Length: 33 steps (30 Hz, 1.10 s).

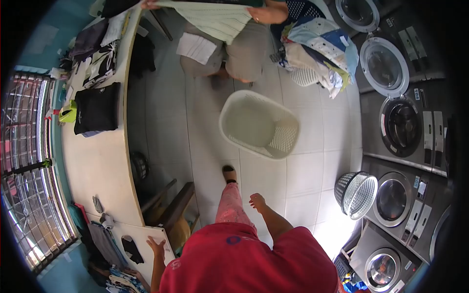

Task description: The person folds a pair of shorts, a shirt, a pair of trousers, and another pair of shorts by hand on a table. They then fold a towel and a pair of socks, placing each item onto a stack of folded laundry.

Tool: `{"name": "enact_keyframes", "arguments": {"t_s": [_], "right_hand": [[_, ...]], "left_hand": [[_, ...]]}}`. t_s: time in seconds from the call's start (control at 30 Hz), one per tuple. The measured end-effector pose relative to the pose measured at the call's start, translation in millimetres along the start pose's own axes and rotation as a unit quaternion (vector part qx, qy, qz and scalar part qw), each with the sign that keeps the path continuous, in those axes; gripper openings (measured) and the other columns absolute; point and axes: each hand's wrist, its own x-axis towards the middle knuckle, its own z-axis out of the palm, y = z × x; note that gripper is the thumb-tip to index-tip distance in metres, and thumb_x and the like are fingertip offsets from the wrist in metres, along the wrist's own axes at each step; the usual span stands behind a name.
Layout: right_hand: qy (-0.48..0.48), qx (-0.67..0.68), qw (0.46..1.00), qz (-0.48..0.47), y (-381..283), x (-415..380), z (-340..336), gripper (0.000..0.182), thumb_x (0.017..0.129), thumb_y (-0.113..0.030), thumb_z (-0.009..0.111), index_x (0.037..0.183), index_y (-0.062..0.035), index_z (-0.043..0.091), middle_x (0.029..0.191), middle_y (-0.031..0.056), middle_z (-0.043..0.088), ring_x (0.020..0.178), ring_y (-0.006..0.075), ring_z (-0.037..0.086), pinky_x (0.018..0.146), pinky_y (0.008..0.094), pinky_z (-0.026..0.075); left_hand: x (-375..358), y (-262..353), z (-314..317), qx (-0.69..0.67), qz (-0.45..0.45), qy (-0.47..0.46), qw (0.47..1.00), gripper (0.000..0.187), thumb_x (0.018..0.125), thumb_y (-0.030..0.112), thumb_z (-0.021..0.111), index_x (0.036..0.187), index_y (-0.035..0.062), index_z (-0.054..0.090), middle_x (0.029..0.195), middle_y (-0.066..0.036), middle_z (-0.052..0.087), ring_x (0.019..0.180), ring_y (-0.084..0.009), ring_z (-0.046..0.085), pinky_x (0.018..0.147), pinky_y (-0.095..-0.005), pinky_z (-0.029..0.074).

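Note:
My left hand (156,245) is at the edge of the long table (100,166), fingers spread, holding nothing. Beside it on the tabletop lies a dark piece of cloth (131,248), perhaps a sock. My right hand (257,201) hangs over the tiled floor with its fingers loosely bent and apart, and nothing shows in it. Ahead of me on the floor stands a white plastic laundry basket (287,137), with no clothes visible inside. My foot (229,174) is on the tiles between my hands and that basket.
Another person holds a pale striped cloth (215,19), with a folded white cloth (196,48) on their lap. Beside them is a heap of laundry (317,51). Front-loading machines (401,126) line the right wall, one door (384,67) standing open. A grey-white basket (359,195) sits there; folded black clothes (97,108) lie left.

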Motion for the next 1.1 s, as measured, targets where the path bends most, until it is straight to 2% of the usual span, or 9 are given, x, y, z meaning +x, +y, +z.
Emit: {"name": "enact_keyframes", "arguments": {"t_s": [0.17,0.37,0.47,0.6,0.67,0.77,0.87,0.93,1.1], "right_hand": [[-0.036,-0.008,0.993,-0.112,-75.6,8.9,14.5,0.016,0.082,-0.021,0.049,0.095,-0.0114,0.052,0.073,0.0054,0.058,0.058,0.0144,0.053,0.049,0.0278,0.042],[-0.11,-0.057,0.968,-0.218,-166.9,-20.5,63.3,0.02,0.079,-0.015,0.048,0.099,-0.0123,0.051,0.078,0.0045,0.059,0.063,0.0131,0.053,0.055,0.0283,0.042],[-0.149,-0.129,0.946,-0.258,-189.4,-49.5,109.6,0.022,0.08,-0.014,0.046,0.101,-0.0116,0.051,0.08,0.0042,0.059,0.066,0.0119,0.054,0.056,0.0257,0.042],[-0.22,-0.222,0.898,-0.312,-190.0,-106.0,193.4,0.021,0.082,-0.017,0.047,0.102,-0.0117,0.05,0.085,0.0038,0.06,0.069,0.011,0.054,0.058,0.0244,0.042],[-0.246,-0.259,0.873,-0.331,-170.0,-131.1,244.8,0.02,0.082,-0.017,0.047,0.101,-0.0116,0.051,0.087,0.0037,0.06,0.069,0.0107,0.054,0.058,0.0239,0.042],[-0.27,-0.29,0.856,-0.332,-129.2,-167.3,314.6,0.019,0.085,-0.018,0.047,0.101,-0.0112,0.051,0.088,0.0035,0.06,0.071,0.0103,0.054,0.058,0.0232,0.042],[-0.331,-0.328,0.821,-0.331,-75.2,-208.0,380.4,0.02,0.085,-0.02,0.047,0.102,-0.0101,0.051,0.088,0.004,0.059,0.073,0.0106,0.054,0.059,0.0235,0.042],[-0.409,-0.375,0.741,-0.378,-48.2,-229.6,420.5,0.022,0.085,-0.021,0.049,0.103,-0.0088,0.052,0.09,0.0045,0.06,0.075,0.011,0.054,0.06,0.0239,0.042],[-0.344,-0.411,0.717,-0.444,-11.5,-257.1,505.0,0.024,0.083,-0.021,0.052,0.1,-0.0042,0.055,0.089,0.0045,0.059,0.074,0.0122,0.054,0.062,0.0243,0.042]], "left_hand": [[3.4,-1.0,9.2,-0.028,0.02,0.039,0.999,0.097,0.064,0.003,0.071,0.139,0.0133,0.011,0.144,-0.018,-0.003,0.132,-0.0315,0.009,0.104,-0.0384,0.022],[19.9,-33.6,30.6,0.043,0.069,0.122,0.989,0.104,0.054,0.027,0.08,0.137,0.0086,0.02,0.141,-0.023,0.008,0.129,-0.0383,0.015,0.103,-0.0442,0.02],[2.5,-23.8,38.2,0.063,0.104,0.187,0.975,0.094,0.058,0.033,0.076,0.135,0.0109,0.026,0.139,-0.024,0.017,0.127,-0.0402,0.018,0.1,-0.0489,0.024],[-7.9,-41.1,41.7,0.008,0.251,0.292,0.923,0.069,0.06,0.022,0.069,0.122,0.0083,0.042,0.134,-0.025,0.028,0.123,-0.0414,0.027,0.097,-0.0487,0.027],[-21.0,-57.6,26.2,-0.061,0.321,0.282,0.902,0.054,0.067,0.013,0.063,0.117,0.0072,0.046,0.129,-0.019,0.037,0.119,-0.0341,0.035,0.094,-0.045,0.032],[-41.3,-94.2,-4.9,-0.166,0.322,0.278,0.89,0.048,0.069,0.006,0.059,0.115,0.0074,0.048,0.123,-0.013,0.045,0.115,-0.0291,0.042,0.093,-0.0404,0.034],[-43.7,-148.7,-28.0,-0.217,0.269,0.345,0.873,0.043,0.07,0.001,0.056,0.112,0.0062,0.049,0.115,-0.012,0.05,0.108,-0.0291,0.047,0.091,-0.0369,0.037],[-38.0,-181.5,-39.2,-0.273,0.222,0.387,0.852,0.04,0.071,0.001,0.056,0.11,0.0042,0.049,0.109,-0.015,0.052,0.104,-0.0314,0.048,0.089,-0.0376,0.039],[3.3,-243.3,-66.4,-0.339,0.1,0.436,0.827,0.041,0.075,0.005,0.057,0.113,0.002,0.045,0.109,-0.016,0.05,0.099,-0.0287,0.051,0.086,-0.036,0.04]]}}
